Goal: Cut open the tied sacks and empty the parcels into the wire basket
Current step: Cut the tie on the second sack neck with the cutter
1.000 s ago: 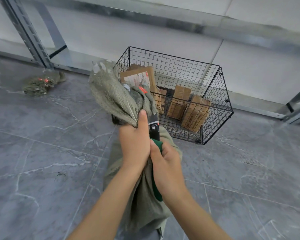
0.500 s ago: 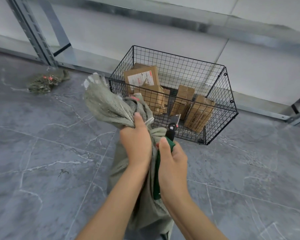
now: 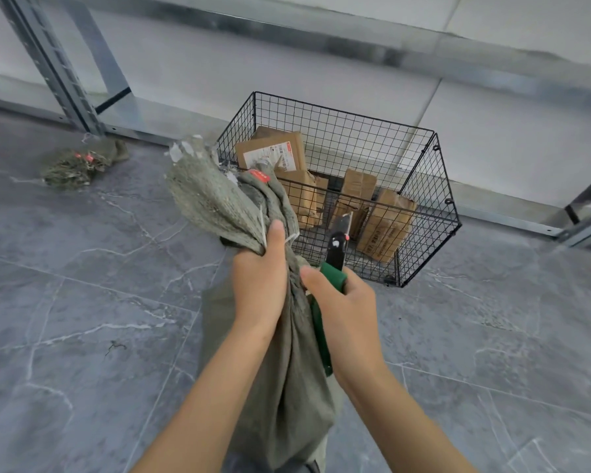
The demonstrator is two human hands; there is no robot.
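Noted, large to small: the grey tiled floor (image 3: 82, 302) carried everything, and you had the wire basket (image 3: 427, 233) standing on it just ahead of you, close to the wall (image 3: 492, 148), probably so that a sack could be tipped straight in. The sack (image 3: 287, 387) hung upright between your forearms, its bottom out of view and its gathered neck raised beside the basket's near left corner. The neck was bunched shut, so I judged it not yet emptied. Several brown parcels (image 3: 386, 227) already lay inside the basket. A heap of spent sacking (image 3: 79, 162) lay well apart at far left, out of your working path. Your left hand (image 3: 260, 285) gripped the neck, fingers curled round the bunched cloth and thumb laid up along it, which kept the throat tight and presented for cutting. Your right hand (image 3: 348, 312) was wrapped round the green handle of the cutter (image 3: 336, 247), thumb on top. The cutter's black head pointed up and away, just beside the neck but apart from it. Blades parted or closed: cannot tell. White tie strands (image 3: 263, 227) showed by your left thumb; severed or not, cannot tell. A red tag (image 3: 260, 175) sat on the cloth above.
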